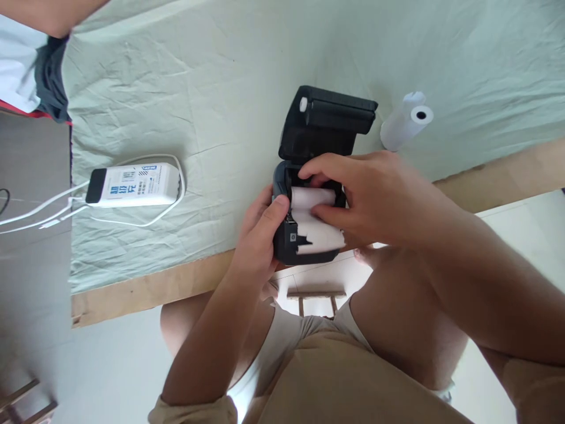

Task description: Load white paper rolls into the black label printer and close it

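Observation:
A black portable receipt printer (282, 250) is held over the table's front edge, its lid (331, 132) swung up and away from me. My left hand (262, 227) wraps round its left side, the thumb on the top rim. Inside the printer lies a white paper roll (309, 197), its torn end lying over the front of the body. The fingers of my right hand (366, 191) reach into the paper bay and close on the roll, thumb against the paper. A second white paper roll (401, 123) lies on the cloth to the right, partly unwound.
A white power bank or charger (141, 184) with white cables lies on the left of the green cloth (212, 70). The wooden table edge (176, 277) runs in front of my knees. Another person's arm (57, 15) is at the upper left. A wooden stool (318, 294) shows below.

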Tool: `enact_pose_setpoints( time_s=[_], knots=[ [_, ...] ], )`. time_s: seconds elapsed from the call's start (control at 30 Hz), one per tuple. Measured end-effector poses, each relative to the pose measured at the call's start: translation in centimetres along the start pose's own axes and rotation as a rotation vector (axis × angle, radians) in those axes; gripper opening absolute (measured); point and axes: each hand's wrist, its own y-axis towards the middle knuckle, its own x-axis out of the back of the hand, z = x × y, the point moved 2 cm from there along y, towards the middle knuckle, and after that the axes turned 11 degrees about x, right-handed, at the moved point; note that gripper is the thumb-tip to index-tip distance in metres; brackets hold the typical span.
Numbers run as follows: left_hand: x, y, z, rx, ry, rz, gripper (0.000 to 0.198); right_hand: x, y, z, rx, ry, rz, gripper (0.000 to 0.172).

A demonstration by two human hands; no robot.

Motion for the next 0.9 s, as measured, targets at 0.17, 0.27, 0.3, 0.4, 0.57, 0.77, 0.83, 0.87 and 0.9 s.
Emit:
enact_pose_setpoints(
  time_s=[0.17, 0.27, 0.3, 0.4, 0.57, 0.77, 0.83, 0.87, 0.9],
  knots=[
    [0.5, 0.0, 0.3, 0.000, -0.010, -0.046, 0.031, 1.9, -1.8, -2.4, -0.152, 0.449, -0.493, 0.040],
    [0.7, 0.2, 0.4, -0.001, -0.013, -0.061, 0.030, 0.8, -2.1, -5.1, -0.226, 0.500, -0.579, 0.026],
    [0.8, 0.2, 0.5, -0.002, -0.018, -0.067, 0.029, 0.3, -2.1, -5.8, -0.226, 0.437, -0.545, 0.023],
    [0.8, 0.2, 0.5, -0.007, -0.034, -0.056, 0.027, -0.7, -2.2, -6.5, -0.153, 0.186, -0.487, 0.021],
    [0.8, 0.3, 0.7, -0.043, -0.020, -0.045, 0.028, -1.3, -2.3, -6.9, -0.149, 0.086, -0.391, 0.027],
    [1.0, 0.2, 0.8, -0.042, -0.022, -0.018, 0.031, -2.0, -2.5, -7.9, -0.182, -0.014, -0.358, 0.044],
    [1.0, 0.1, 0.8, -0.030, -0.042, -0.009, 0.029, -1.4, -2.9, -7.2, -0.119, -0.026, -0.398, 0.043],
    [1.0, 0.1, 0.8, -0.023, -0.049, -0.007, 0.028, -0.8, -3.2, -6.7, -0.078, -0.052, -0.464, 0.037],
    [0.9, 0.0, 0.7, -0.020, -0.051, -0.008, 0.028, -0.1, -3.6, -6.4, -0.054, -0.097, -0.554, 0.030]
  ],
)
